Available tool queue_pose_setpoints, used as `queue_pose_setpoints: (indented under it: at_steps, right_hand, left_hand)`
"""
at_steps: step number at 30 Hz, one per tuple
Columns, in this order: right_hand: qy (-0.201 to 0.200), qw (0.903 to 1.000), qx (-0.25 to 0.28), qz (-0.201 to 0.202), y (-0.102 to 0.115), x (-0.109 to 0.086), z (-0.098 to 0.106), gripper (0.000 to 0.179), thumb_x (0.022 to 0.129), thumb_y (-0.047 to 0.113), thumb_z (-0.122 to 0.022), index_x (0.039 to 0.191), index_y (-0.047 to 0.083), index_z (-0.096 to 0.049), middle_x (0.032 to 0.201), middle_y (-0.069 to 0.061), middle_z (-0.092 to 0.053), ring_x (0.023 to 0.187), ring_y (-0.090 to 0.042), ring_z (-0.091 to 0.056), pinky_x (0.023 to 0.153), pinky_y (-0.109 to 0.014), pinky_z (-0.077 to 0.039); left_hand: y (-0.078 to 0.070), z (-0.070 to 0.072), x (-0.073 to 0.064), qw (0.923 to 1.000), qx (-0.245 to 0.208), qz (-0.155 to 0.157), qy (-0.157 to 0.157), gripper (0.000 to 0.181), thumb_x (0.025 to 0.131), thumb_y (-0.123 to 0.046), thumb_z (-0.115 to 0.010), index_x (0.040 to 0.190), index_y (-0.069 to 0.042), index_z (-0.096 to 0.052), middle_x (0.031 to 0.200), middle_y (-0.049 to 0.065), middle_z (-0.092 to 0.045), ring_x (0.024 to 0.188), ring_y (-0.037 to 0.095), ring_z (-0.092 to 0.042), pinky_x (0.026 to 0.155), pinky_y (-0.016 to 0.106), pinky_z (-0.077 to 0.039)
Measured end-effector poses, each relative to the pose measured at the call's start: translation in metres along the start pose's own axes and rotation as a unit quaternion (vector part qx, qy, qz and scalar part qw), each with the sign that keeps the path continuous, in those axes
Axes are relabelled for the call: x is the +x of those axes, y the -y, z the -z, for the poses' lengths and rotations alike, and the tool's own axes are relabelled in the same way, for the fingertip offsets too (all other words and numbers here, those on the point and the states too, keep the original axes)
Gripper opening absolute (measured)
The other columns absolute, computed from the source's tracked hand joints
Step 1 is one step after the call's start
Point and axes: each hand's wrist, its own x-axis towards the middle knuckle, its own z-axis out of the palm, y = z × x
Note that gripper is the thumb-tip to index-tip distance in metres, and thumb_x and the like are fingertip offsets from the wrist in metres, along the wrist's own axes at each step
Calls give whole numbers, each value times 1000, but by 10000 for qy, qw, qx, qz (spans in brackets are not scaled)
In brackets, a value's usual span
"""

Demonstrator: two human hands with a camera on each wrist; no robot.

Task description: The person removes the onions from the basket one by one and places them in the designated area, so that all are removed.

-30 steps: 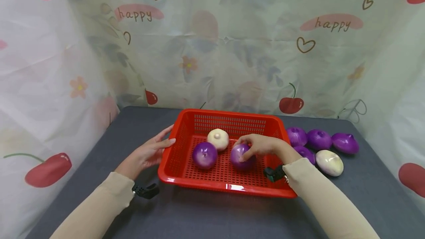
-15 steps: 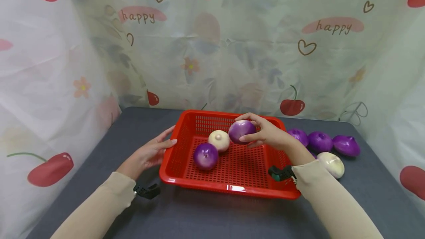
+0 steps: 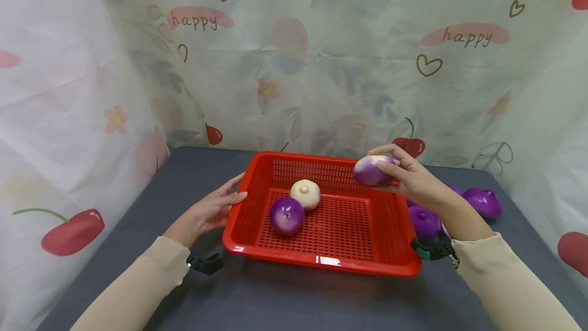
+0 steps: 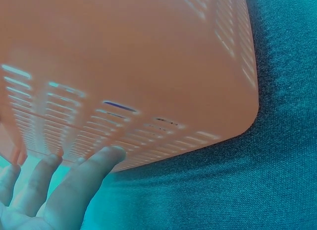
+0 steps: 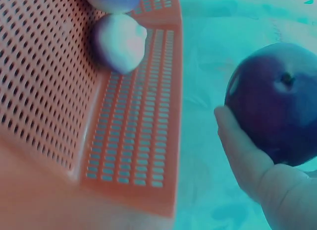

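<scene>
My right hand [image 3: 415, 183] grips a purple onion with a white end [image 3: 370, 170], thumb on its near side. It hangs in the air by the back right of a red plastic basket [image 3: 294, 256]; the right wrist view shows the round onion [image 5: 277, 106] with its dark centre. In the basket's left half lie another purple onion [image 3: 287, 216] and a white onion [image 3: 305, 194] with a nub on top. At the basket's left side, my left hand [image 3: 206, 213] holds the rim under its thumb. Its other fingers [image 4: 79, 190] touch the slotted outer wall.
Right of the basket lie several purple onions [image 3: 482, 203], partly hidden by my right hand and wrist. The basket stands on a dark grey table [image 3: 193, 175]. A patterned curtain [image 3: 317, 101] rises behind and at both sides.
My right hand has lifted the purple onion off the basket floor and carried it up and right to the back right rim. The left hand stays on the rim; the other two onions lie still.
</scene>
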Motion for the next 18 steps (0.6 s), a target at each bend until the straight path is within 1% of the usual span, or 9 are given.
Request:
queue_pose_setpoints:
  at_steps: [1,5,8,10,12,14,16,18]
  right_hand:
    - [-56,10000,-41,19,2,-4,3,29,103,17,-46,132,17,-43,138,-12,-25,117,-25,-47,91,-35,-55]
    - [-315,9993,-185,38,4,-21,16,37,101,8,-47,136,19,-41,132,-7,-33,108,-15,-55,86,-25,-56]
    - [-436,9989,-166,69,1,-34,29,41,100,3,-47,136,22,-44,132,-1,-36,104,-9,-57,82,-22,-55]
    - [-524,9985,-140,66,-2,-43,39,43,99,0,-47,137,22,-44,134,1,-35,103,-7,-56,80,-20,-54]
    - [-689,9973,-246,-59,-4,-51,47,45,99,1,-48,137,24,-44,137,4,-33,104,-5,-54,79,-18,-53]
    - [-894,9942,-539,-255,-5,-60,55,47,99,4,-50,140,25,-41,137,6,-32,106,-3,-52,80,-16,-53]
    - [-1029,9901,-859,-423,-6,-68,61,50,98,6,-52,143,24,-37,136,7,-32,107,-2,-50,81,-15,-53]
    - [-1158,9854,-1107,-581,-9,-75,66,49,98,7,-53,142,23,-37,131,8,-38,107,-2,-51,81,-16,-53]
  left_hand:
    - [0,0,0,10000,5,-6,11,73,97,-21,-59,154,-36,-18,152,21,-36,107,28,-67,87,52,-54]
    - [0,0,0,10000,9,8,-24,71,97,-20,-58,154,-37,-18,152,21,-36,108,29,-66,87,52,-54]
    - [1,1,1,10000,29,0,-87,71,97,-21,-59,153,-38,-20,151,20,-37,110,30,-65,87,52,-54]
    - [1,1,1,9999,58,-20,-106,70,97,-21,-59,153,-38,-20,151,19,-38,111,31,-65,87,52,-54]
    - [2,0,1,9999,66,-37,-153,70,96,-21,-60,153,-38,-22,150,19,-39,111,32,-65,86,52,-54]
    - [2,1,2,9999,98,-68,-121,70,97,-21,-58,153,-37,-20,151,20,-38,111,32,-65,87,52,-54]
    - [3,0,2,9998,86,-65,-196,70,96,-22,-60,153,-38,-21,150,18,-39,111,32,-65,87,52,-54]
    - [4,0,1,9997,61,-53,-249,71,96,-22,-61,152,-40,-22,150,17,-40,112,32,-64,87,52,-54]
